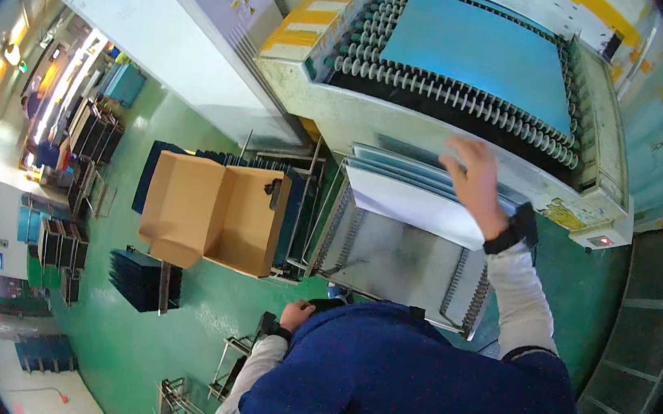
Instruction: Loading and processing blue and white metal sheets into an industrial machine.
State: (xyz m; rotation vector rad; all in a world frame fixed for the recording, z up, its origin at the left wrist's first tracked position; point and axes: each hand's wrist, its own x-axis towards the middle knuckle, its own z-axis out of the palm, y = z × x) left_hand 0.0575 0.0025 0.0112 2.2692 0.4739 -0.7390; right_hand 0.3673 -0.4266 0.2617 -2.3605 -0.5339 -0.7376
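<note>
Head view: right hand [477, 183] flat on sheet stack [418, 200], centre-right of frame, grip open; stack's long axis across frame; left hand [296, 315] low, far, grip state unclear.

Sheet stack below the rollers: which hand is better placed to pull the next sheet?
Right. The right hand already rests on the sheet stack; the left hand is low by the torso, apart from it.

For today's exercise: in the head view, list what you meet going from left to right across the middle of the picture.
Row of dark racks → open cardboard box → metal wire tray → right hand on the stack of pale sheets → green machine edge with a small red light.
</note>
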